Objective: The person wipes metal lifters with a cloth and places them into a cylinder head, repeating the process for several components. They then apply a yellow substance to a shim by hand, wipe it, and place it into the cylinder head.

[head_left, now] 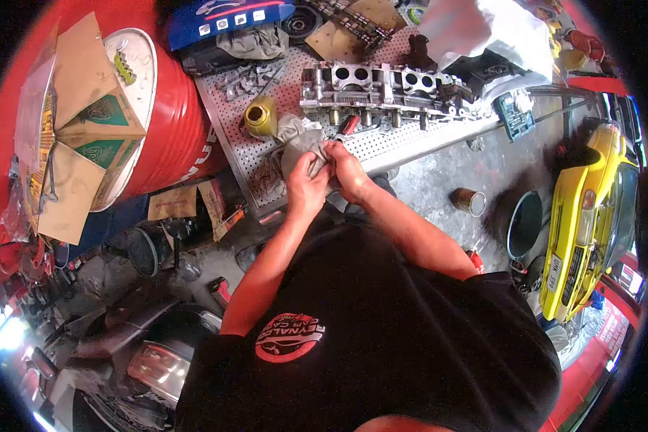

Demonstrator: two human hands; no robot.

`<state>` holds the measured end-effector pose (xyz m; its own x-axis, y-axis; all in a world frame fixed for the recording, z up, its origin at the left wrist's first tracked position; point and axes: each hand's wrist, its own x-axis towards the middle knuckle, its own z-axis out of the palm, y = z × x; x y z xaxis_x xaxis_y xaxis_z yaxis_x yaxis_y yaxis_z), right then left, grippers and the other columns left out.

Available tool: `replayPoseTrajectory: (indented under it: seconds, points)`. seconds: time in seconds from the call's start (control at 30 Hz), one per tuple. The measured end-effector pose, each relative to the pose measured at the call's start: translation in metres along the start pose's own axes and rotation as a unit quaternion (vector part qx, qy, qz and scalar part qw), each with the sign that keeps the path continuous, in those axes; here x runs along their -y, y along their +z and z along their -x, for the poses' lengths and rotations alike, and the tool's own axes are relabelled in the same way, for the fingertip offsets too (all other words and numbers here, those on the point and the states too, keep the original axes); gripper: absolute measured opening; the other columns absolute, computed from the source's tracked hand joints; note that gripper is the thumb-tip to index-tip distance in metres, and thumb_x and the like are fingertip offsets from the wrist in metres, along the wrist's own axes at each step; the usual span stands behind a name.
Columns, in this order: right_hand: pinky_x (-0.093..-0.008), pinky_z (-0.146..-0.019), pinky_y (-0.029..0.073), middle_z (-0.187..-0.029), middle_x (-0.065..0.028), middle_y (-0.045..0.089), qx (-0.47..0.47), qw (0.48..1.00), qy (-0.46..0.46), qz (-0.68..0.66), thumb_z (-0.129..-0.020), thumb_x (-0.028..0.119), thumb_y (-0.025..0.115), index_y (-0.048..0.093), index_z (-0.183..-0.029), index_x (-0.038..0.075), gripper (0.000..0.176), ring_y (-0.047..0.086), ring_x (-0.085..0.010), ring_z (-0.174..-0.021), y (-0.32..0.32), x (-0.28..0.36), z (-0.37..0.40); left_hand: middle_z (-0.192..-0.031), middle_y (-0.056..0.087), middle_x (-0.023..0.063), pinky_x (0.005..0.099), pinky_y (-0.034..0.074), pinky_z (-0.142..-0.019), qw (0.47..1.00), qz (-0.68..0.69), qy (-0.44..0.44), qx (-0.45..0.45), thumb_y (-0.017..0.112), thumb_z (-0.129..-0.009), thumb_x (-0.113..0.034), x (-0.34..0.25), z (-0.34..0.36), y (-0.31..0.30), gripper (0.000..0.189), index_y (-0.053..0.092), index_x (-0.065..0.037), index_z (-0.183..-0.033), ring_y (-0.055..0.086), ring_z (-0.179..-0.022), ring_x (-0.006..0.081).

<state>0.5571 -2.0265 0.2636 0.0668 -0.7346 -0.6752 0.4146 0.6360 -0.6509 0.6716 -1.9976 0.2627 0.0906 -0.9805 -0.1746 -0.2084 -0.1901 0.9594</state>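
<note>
A grey rag is bunched up at the near edge of the perforated metal bench. My left hand is closed on the rag from the left. My right hand is closed beside it, its fingertips pinching the rag's right side. Anything inside the folds is hidden. A yellow-gold container with an open mouth stands just left of the rag. Beyond my right hand lies a small red-handled tool, in front of a metal cylinder head.
A red drum with an opened cardboard box on top stands left. Small metal parts lie on the bench, with a teal socket tray at its right end. A can, black bucket and yellow car are right.
</note>
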Motion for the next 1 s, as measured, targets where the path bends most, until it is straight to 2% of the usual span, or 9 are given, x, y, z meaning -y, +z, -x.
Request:
replayPoseTrajectory:
  seconds: [0.17, 0.23, 0.4, 0.5, 0.67, 0.77, 0.83, 0.93, 1.0]
  points:
    - [-0.0279, -0.058, 0.04, -0.085, -0.0017, 0.056, 0.025, 0.998, 0.059, 0.005, -0.091, 0.026, 0.046, 0.057, -0.115, 0.008, 0.031, 0.05, -0.0137, -0.072, -0.025, 0.018, -0.005, -0.095, 0.067, 0.0043, 0.0259, 0.05, -0.071, 0.99, 0.134, -0.027, -0.021, 0.063, -0.091, -0.01, -0.022, -0.009, -0.018, 0.024, 0.062, 0.002, -0.113, 0.06, -0.083, 0.0096]
    - [-0.0287, -0.075, 0.044, -0.092, -0.0067, 0.06, -0.001, 0.963, -0.16, 0.215, -0.095, 0.028, 0.042, 0.056, -0.12, 0.006, 0.036, 0.054, -0.0169, -0.084, -0.015, 0.008, -0.008, -0.094, 0.066, 0.0018, 0.022, 0.047, -0.061, 0.988, -0.046, -0.033, 0.146, 0.061, -0.092, -0.009, -0.039, -0.008, -0.025, 0.019, 0.066, 0.0, -0.109, 0.058, -0.075, 0.006]
    - [-0.0291, -0.086, 0.042, -0.098, -0.0066, 0.056, 0.017, 0.942, -0.232, 0.242, -0.101, 0.031, 0.039, 0.054, -0.117, 0.003, 0.036, 0.051, -0.0161, -0.09, -0.001, 0.028, 0.009, -0.086, 0.065, 0.0002, 0.024, 0.046, -0.064, 0.831, 0.389, -0.276, 0.287, 0.06, -0.092, -0.01, -0.042, -0.007, -0.037, 0.016, 0.064, 0.002, -0.102, 0.055, -0.074, 0.005]
    - [-0.0345, -0.088, 0.045, -0.097, -0.0164, 0.063, 0.06, 0.927, -0.226, 0.291, -0.1, 0.027, 0.039, 0.06, -0.109, 0.0, 0.035, 0.06, -0.0258, -0.093, -0.017, 0.02, -0.01, -0.084, 0.064, 0.0027, 0.0277, 0.049, -0.067, 0.942, 0.097, -0.086, 0.308, 0.06, -0.09, -0.011, -0.022, -0.004, -0.033, 0.014, 0.062, 0.0, -0.099, 0.058, -0.073, 0.0088]
    - [-0.0352, -0.091, 0.045, -0.097, -0.0171, 0.064, 0.15, 0.818, -0.322, 0.452, -0.1, 0.021, 0.035, 0.065, -0.101, 0.0, 0.036, 0.06, -0.029, -0.095, -0.043, -0.004, -0.029, -0.083, 0.063, 0.0081, 0.0328, 0.05, -0.068, 0.843, -0.423, 0.25, 0.217, 0.06, -0.085, -0.012, -0.054, 0.0, -0.04, 0.017, 0.065, -0.005, -0.1, 0.058, -0.076, 0.009]
    - [-0.0342, -0.095, 0.043, -0.107, -0.0149, 0.062, 0.14, 0.911, -0.205, 0.329, -0.099, 0.019, 0.037, 0.064, -0.106, 0.001, 0.032, 0.058, -0.0279, -0.104, -0.018, 0.01, -0.011, -0.089, 0.066, 0.0059, 0.033, 0.053, -0.07, 0.91, -0.162, -0.064, 0.375, 0.056, -0.087, -0.008, -0.063, -0.028, -0.049, 0.021, 0.064, -0.004, -0.106, 0.063, -0.079, 0.0121]
    - [-0.031, -0.099, 0.039, -0.11, -0.0101, 0.061, 0.118, 0.914, -0.19, 0.339, -0.102, 0.022, 0.034, 0.063, -0.11, 0.003, 0.035, 0.055, -0.0205, -0.108, -0.008, 0.029, 0.006, -0.093, 0.067, 0.0068, 0.0285, 0.051, -0.071, 0.853, 0.294, -0.287, 0.321, 0.057, -0.084, -0.008, -0.032, -0.03, -0.052, 0.028, 0.066, -0.004, -0.11, 0.063, -0.08, 0.014]
    - [-0.0238, -0.053, 0.036, -0.082, -0.0054, 0.057, 0.1, 0.911, -0.306, 0.258, -0.1, 0.045, 0.041, 0.059, -0.11, 0.01, 0.04, 0.045, -0.0118, -0.059, -0.011, 0.013, -0.018, -0.099, 0.068, 0.0132, 0.0293, 0.054, -0.074, 0.762, 0.526, -0.277, 0.257, 0.048, -0.085, -0.009, -0.045, -0.027, -0.051, 0.04, 0.059, -0.003, -0.122, 0.066, -0.081, 0.0208]
    - [-0.024, -0.046, 0.029, -0.066, -0.0031, 0.05, 0.012, 0.999, 0.031, -0.027, -0.099, 0.053, 0.04, 0.054, -0.112, 0.012, 0.044, 0.04, -0.0093, -0.05, -0.005, 0.023, -0.006, -0.103, 0.067, 0.0147, 0.0299, 0.052, -0.077, 0.862, 0.437, -0.174, 0.19, 0.054, -0.087, -0.01, -0.046, -0.026, -0.047, 0.032, 0.063, -0.003, -0.117, 0.066, -0.086, 0.0219]
